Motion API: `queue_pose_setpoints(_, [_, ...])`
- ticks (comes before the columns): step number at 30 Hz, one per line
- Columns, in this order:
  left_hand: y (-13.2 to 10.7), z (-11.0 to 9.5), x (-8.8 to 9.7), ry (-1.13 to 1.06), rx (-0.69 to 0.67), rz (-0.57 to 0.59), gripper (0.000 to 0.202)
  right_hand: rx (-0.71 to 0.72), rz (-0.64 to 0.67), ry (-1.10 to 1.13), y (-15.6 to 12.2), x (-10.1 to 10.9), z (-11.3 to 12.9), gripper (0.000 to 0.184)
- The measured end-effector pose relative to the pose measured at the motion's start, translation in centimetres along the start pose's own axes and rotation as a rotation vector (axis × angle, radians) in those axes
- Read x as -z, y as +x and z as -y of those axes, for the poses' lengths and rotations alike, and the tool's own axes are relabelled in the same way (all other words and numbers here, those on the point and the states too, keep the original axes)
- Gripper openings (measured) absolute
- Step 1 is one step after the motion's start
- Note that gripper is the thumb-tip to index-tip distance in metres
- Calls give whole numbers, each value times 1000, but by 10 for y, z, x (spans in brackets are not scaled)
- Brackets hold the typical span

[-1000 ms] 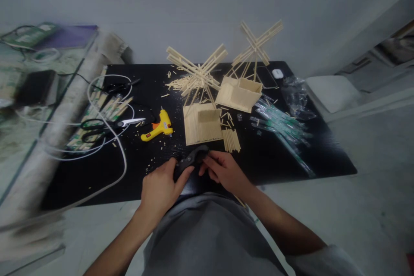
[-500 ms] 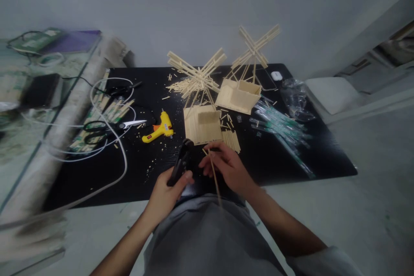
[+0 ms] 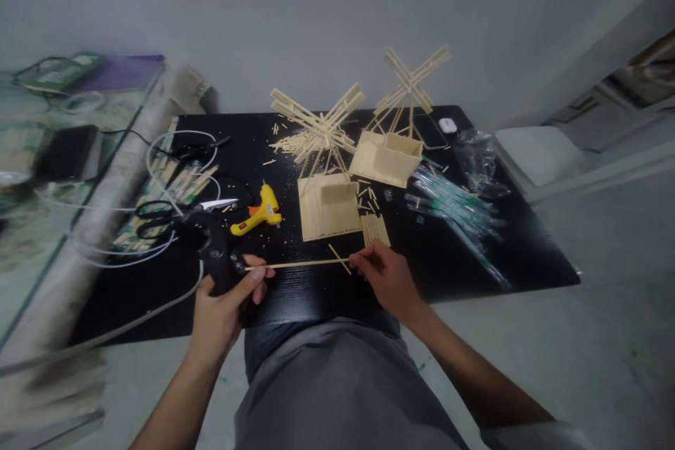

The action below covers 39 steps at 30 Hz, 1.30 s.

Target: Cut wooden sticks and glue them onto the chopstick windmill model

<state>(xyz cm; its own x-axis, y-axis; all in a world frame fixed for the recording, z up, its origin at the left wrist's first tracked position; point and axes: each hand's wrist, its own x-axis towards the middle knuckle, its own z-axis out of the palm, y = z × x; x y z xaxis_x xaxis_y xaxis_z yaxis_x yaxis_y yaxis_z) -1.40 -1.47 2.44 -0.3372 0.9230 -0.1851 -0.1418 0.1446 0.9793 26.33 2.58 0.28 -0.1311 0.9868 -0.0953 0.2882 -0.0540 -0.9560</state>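
My left hand point(image 3: 224, 306) is closed around a black plier-like hand tool point(image 3: 215, 249), whose exact kind I cannot make out. Its thumb and fingertips also pinch one end of a long thin wooden stick point(image 3: 300, 264). The stick's other end is between the fingertips of my right hand point(image 3: 387, 278), so it lies level across the gap. A short wooden stick point(image 3: 335, 253) crosses it close to the right fingers; whether it is held too I cannot tell. Just beyond the hands stands a windmill-like stick model point(image 3: 327, 207) on a flat slatted base.
A similar model point(image 3: 387, 155) stands behind to the right. The black table point(image 3: 295, 302) also bears a yellow glue gun point(image 3: 266, 209), scissors point(image 3: 158, 209), a white cable point(image 3: 197, 232), plastic-wrapped bundles point(image 3: 453, 200), short stick pieces point(image 3: 369, 193) and a row of sticks point(image 3: 375, 228).
My left hand has moved left with the black tool and now pinches the stick's end as well. The long stick has swung from pointing toward my body to lying crosswise between both hands.
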Motion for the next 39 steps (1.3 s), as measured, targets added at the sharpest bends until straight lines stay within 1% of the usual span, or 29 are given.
queue_pose_setpoints(2, [2,-6,0,-25,-38,-22,29,84,69,-156,-2,-2,0,32])
queue_pose_setpoints(4, [3,-13,0,45,-104,-41,24,194,120,-341,-1,-4,1,31])
queue_pose_setpoints(5, [3,-17,-1,103,-144,-57,22,237,125,-427,0,-7,1,28])
queue_pose_setpoints(6, [4,-20,-1,172,-182,-78,22,265,119,-498,2,-9,1,23])
queue_pose_setpoints(8, [6,-29,-3,307,-242,-138,24,269,97,-577,7,-17,-1,7])
queue_pose_setpoints(9, [8,-33,-5,362,-257,-162,26,260,93,-592,10,-22,-2,9])
queue_pose_setpoints(10, [10,-37,-7,407,-267,-171,28,251,99,-605,12,-26,-3,18])
queue_pose_setpoints(12, [14,-44,-10,476,-277,-143,31,243,121,-635,15,-35,-5,34])
queue_pose_setpoints(14, [19,-49,-14,530,-299,-91,34,247,147,-654,16,-41,-4,44])
queue_pose_setpoints(16, [23,-52,-17,582,-343,-51,34,264,174,-652,15,-42,2,48])
queue_pose_setpoints(18, [27,-54,-20,629,-405,-22,34,292,206,-633,17,-39,10,46])
queue_pose_setpoints(21, [32,-56,-27,682,-473,25,32,334,251,-464,23,-35,22,31])
queue_pose_setpoints(24, [36,-61,-37,723,-526,94,30,340,249,-271,33,-35,26,14])
queue_pose_setpoints(27, [37,-66,-48,734,-595,163,23,327,248,-215,41,-38,22,7])
queue_pose_setpoints(31, [36,-68,-60,732,-637,230,16,333,266,-181,48,-41,12,11])
queue_pose_setpoints(35, [34,-63,-65,708,-670,248,12,340,277,-187,52,-40,5,9])
queue_pose_setpoints(39, [33,-60,-65,687,-708,259,8,335,279,-198,55,-41,-2,8])
